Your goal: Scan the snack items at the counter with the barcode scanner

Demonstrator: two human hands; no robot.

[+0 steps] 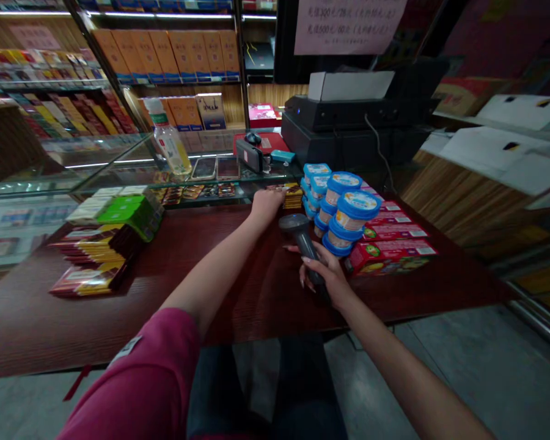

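Note:
My right hand (323, 269) is wrapped round the handle of a dark grey barcode scanner (302, 235), its head tilted up toward the far side of the desk. My left hand (266, 206) reaches forward to a small stack of yellow packets (293, 197); its fingers curl at the stack's left end and are partly hidden. Right of the scanner stand stacked tubs with blue lids (357, 205). Red boxes (392, 253) lie in a row behind and beside them. At the left are piles of yellow and maroon packets (91, 275) and green boxes (126, 211).
The dark red wooden desk (201, 244) meets a glass display counter (132, 165) at the back. On the glass stand a bottle (169, 143), a phone (205, 168) and a black device (250, 156). A black till with a printer (348, 116) stands at the back right.

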